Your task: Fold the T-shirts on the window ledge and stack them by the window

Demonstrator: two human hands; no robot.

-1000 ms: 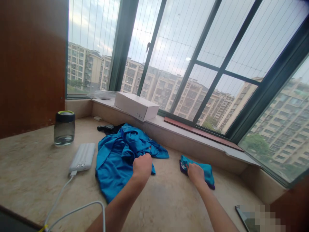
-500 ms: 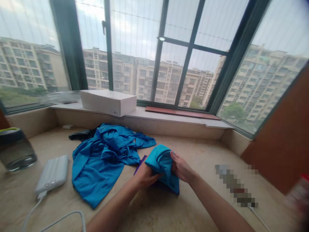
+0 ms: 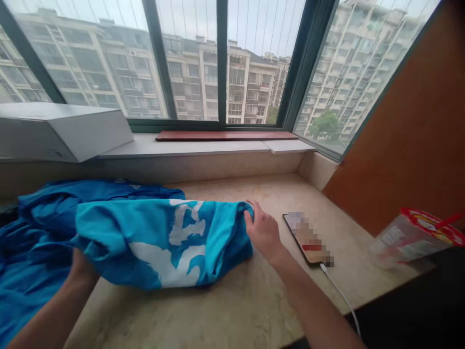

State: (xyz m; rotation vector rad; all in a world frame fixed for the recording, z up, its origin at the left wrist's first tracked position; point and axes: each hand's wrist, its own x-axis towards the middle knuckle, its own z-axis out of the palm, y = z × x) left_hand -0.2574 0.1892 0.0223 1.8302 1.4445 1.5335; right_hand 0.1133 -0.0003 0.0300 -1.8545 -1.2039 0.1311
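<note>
A bright blue cloth with a white brush-stroke print (image 3: pixel 152 242) is stretched sideways between my hands, partly folded, just over the counter. My right hand (image 3: pixel 263 230) grips its right end, thumb and fingers closed on the edge. At its left end my left hand (image 3: pixel 82 271) holds it from below, with most of the fingers hidden by the fabric. Behind and to the left lies a darker blue crumpled garment (image 3: pixel 29 257), which the printed cloth partly covers.
A phone (image 3: pixel 298 232) with a white charging cable (image 3: pixel 339 291) lies right of my right hand. Near the counter's right edge stands a clear plastic cup with a red lid (image 3: pixel 403 242). A white box (image 3: pixel 83 131) and a reddish board (image 3: pixel 225 135) rest on the sill.
The bunched cloth is now spread wide, showing its white print. My hands have moved apart, the left one leftward. The view has turned right and come closer.
</note>
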